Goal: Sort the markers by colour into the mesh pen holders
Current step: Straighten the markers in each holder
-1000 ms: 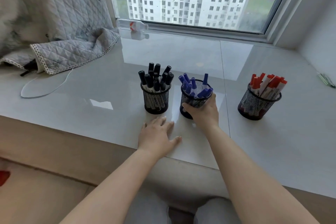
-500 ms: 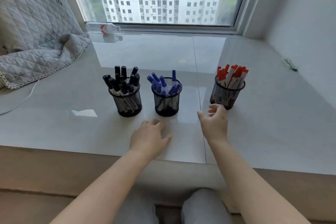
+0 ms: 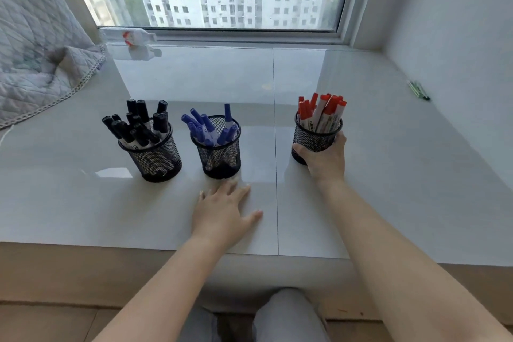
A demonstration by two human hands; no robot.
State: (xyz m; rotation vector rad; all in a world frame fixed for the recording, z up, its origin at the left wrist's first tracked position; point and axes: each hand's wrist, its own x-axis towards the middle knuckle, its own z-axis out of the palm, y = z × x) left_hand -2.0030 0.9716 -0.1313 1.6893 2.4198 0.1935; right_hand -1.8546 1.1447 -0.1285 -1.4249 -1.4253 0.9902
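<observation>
Right hand [image 3: 324, 158] now wraps the red-marker holder [image 3: 316, 136] at 2 o'clock; a second ago it held the blue holder [image 3: 219, 147], then hung free between the two. Left hand [image 3: 222, 214] flat on the sill [image 3: 83, 203], fingers spread, unmoved at 6 o'clock. Black holder [image 3: 154, 153] sits at 10, blue at 12. Markers look fully sorted, so I'd guess this is just tidying holder spacing. View has panned right since.

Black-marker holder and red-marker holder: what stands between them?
The head view shows the blue-marker holder standing between the black-marker holder and the red-marker holder.
</observation>
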